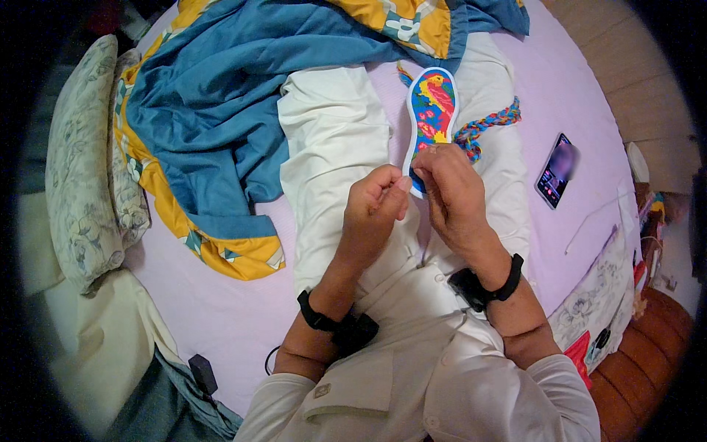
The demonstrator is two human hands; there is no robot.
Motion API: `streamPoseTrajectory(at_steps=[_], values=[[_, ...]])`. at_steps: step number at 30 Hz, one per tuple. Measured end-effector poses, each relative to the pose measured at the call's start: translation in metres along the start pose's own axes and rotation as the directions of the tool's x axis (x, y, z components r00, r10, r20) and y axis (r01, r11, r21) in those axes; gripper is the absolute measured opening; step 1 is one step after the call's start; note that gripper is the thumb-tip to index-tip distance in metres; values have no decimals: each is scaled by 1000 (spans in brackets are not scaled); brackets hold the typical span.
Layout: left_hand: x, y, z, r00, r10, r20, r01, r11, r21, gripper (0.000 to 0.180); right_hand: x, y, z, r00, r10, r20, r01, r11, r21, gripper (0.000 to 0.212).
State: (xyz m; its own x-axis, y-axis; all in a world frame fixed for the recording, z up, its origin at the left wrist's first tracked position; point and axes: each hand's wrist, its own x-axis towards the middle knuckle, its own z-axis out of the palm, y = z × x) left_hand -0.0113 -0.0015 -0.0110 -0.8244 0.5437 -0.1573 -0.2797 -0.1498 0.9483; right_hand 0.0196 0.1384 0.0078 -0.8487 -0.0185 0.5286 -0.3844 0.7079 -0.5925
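1. Far left, a flowered pillow (81, 162) lies on the lilac-sheeted bed. Beside it, a rumpled blue blanket (206, 132) with a yellow border spreads toward the far edge, reaching your left trouser leg (335, 140). If that leg shifts, the blanket could be dragged along.

2. At centre, your left hand (374, 210) is curled, thumb pressed against the bent fingers, just left of the insole's near end. Whether anything thin is pinched there cannot be told; if a needle is, a slip could prick you.

3. The insole (434, 103), white-edged with a bright parrot pattern, lies lengthwise between your legs, its near end beneath your hands. Poorly steadied, it could twist.

4. Your right hand (455, 193) bends over that near end, apart from the left. Whether it grips the edge or something small is hidden by the fingers.

5. Just right, a multicoloured yarn braid (490, 127) lies across your right leg, close to your knuckles. A sweeping hand could snag it.

6. Farther right, a lit phone (557, 171) rests on the sheet, well apart from your hands; a tug on the bedding could shift it.
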Motion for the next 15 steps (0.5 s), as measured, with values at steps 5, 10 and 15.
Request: streamPoseTrajectory(at_steps=[5,10,15], values=[[0,-1,-1,1000,3,-4,-3,1000,-30,18,1,-2,0,1000,-12,-11,12,1000,-16,18],[0,1,2,1000,-2,9,2,999,-38,19,-1,-6,1,979,200,-48,-194,974,114,9],[0,-2,0,1000,-4,-23,3,999,-35,18,2,-5,1,992,119,-29,-115,987,113,8]])
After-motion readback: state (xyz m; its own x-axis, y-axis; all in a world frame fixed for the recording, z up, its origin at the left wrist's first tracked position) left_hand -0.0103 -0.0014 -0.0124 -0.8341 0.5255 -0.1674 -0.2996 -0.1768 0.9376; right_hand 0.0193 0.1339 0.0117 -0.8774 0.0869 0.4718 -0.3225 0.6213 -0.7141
